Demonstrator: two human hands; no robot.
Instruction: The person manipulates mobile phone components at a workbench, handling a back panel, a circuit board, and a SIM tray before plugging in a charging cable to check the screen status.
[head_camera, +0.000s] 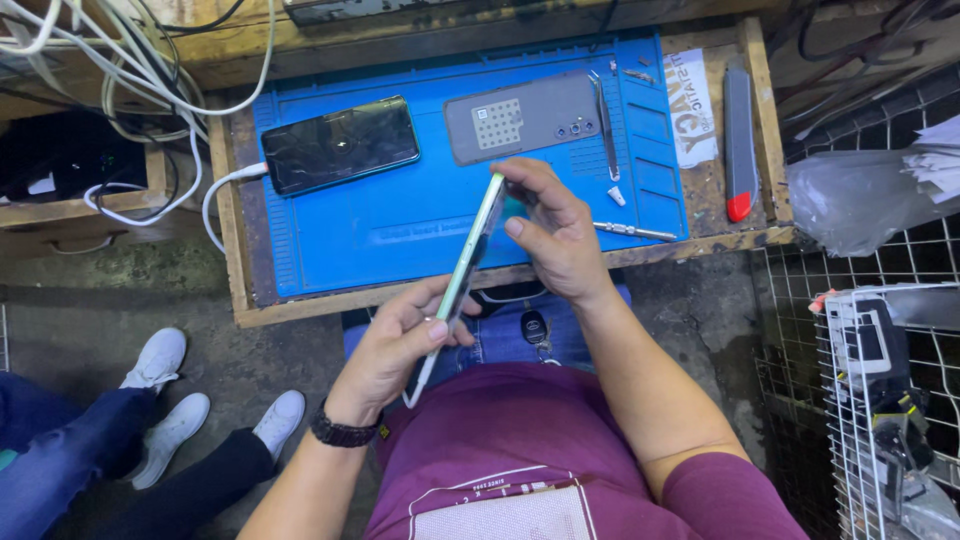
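I hold a slim pale-green phone (470, 255) edge-on over my lap, tilted upright. My left hand (395, 345) grips its lower end; a dark bracelet is on that wrist. My right hand (555, 230) grips the upper end, fingers wrapped behind it. In front lies a blue work mat (400, 225) on a small wooden table. A second dark phone (340, 145) rests on the mat at the left with a white cable plugged in. A grey back cover (520, 118) lies on the mat at the centre.
Tweezers (603, 120) and a small metal tool (635, 232) lie on the mat's right side. A red-tipped utility knife (738, 140) rests on the table's right edge. White cables (140, 70) tangle at the left. Wire baskets (860, 380) stand right. Other people's legs and white shoes (165, 400) are lower left.
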